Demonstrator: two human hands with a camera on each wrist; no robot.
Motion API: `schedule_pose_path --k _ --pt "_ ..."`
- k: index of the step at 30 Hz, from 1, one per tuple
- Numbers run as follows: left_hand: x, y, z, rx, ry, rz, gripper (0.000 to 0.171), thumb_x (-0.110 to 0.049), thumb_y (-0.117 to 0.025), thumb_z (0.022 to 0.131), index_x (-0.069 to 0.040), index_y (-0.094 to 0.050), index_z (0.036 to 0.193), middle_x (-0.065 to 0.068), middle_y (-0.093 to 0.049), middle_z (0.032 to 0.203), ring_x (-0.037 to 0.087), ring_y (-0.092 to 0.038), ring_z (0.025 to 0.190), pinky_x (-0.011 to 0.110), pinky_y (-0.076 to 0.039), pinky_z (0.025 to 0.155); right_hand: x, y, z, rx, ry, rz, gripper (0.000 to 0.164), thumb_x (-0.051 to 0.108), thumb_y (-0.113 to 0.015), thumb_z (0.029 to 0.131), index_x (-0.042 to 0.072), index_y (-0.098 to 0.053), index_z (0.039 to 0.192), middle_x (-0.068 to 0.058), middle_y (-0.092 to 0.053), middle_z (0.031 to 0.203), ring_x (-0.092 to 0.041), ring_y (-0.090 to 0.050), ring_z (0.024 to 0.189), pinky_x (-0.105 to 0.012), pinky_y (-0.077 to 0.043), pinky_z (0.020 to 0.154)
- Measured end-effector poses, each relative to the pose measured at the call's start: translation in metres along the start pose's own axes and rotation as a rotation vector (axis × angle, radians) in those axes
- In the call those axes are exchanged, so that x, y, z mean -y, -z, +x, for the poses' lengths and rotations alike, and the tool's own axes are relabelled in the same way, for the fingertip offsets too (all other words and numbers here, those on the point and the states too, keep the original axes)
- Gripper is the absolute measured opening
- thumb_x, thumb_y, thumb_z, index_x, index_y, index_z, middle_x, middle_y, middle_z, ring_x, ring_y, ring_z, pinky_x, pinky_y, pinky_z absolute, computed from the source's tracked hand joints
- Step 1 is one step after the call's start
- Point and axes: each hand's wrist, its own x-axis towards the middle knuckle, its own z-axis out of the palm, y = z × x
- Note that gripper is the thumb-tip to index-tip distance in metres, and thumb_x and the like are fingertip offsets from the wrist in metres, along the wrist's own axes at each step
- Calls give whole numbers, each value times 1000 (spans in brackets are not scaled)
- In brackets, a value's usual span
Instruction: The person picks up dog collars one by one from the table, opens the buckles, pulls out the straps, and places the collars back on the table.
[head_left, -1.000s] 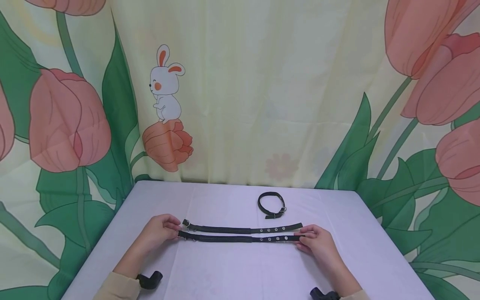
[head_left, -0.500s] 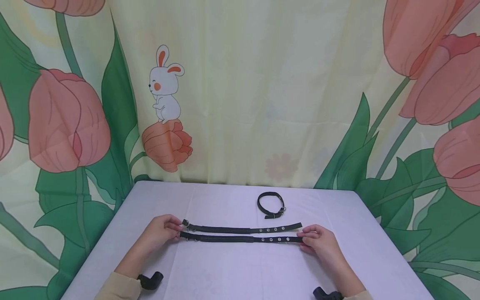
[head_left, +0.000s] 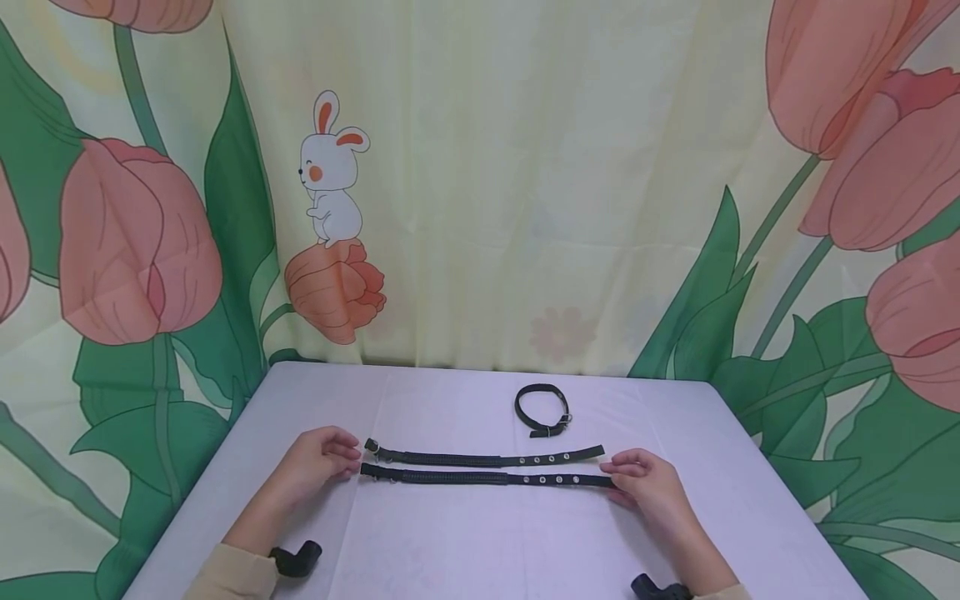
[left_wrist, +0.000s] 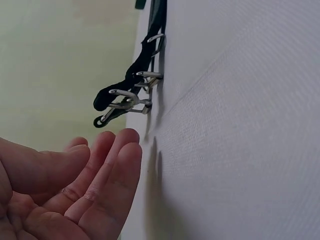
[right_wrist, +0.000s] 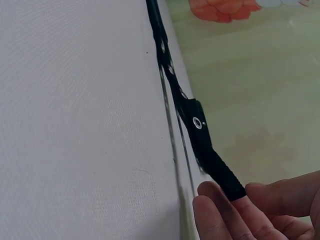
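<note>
Two black pet collars lie stretched out side by side on the white table: the far collar (head_left: 450, 459) and the near collar (head_left: 450, 477). Silver eyelets line their right halves; metal buckles sit at their left ends. My right hand (head_left: 651, 487) pinches the right tip of the near collar between thumb and fingers, lifting it slightly in the right wrist view. Just left of the buckle ends is my left hand (head_left: 318, 461), its fingers relaxed and apart from the collars. In the left wrist view, a gap separates the fingertips (left_wrist: 131, 136) from the buckles (left_wrist: 127, 100).
A third black collar (head_left: 543, 411), buckled into a loop, lies behind the two straight ones. The white-covered table (head_left: 450, 550) ends at a curtain (head_left: 480, 208) printed with tulips and a rabbit. A black wrist device (head_left: 297, 559) shows below the left hand.
My left hand has let go of the near collar's buckle end and drawn slightly left. My right hand has shifted a little right, still pinching the tip. The near collar has slid slightly right.
</note>
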Motion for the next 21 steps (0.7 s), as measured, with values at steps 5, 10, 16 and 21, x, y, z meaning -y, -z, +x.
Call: schedule_pose_path --k 5,10,16,21 --pt "0 4 0 -3 6 32 27 14 -59 97 7 -66 123 18 -76 108 21 -76 94 32 -65 80 1 4 0 0 4 -3 29 -5 -69 97 -7 -61 125 -19 -80 120 -19 -78 102 -38 -67 81" --pt "-5 7 -1 -6 7 37 26 8 -64 99 5 -66 125 18 -75 112 21 -76 96 33 -65 82 1 8 -1 5 14 0 32 -2 -70 98 -7 -60 129 -21 -78 125 -21 -78 105 -37 -67 82" --pt "-7 12 -1 20 -33 56 32 5 -69 98 6 -64 130 19 -75 118 22 -76 100 35 -65 85 2 9 -1 -1 15 14 37 2 -72 98 -7 -60 131 -25 -74 133 -23 -78 108 -36 -67 83" --pt "-10 16 -2 33 -66 104 37 5 -71 97 3 -64 133 17 -75 123 24 -76 106 37 -65 89 1 11 0 -7 18 19 42 3 -74 98 -7 -59 136 -25 -71 138 -21 -77 110 -34 -66 84"
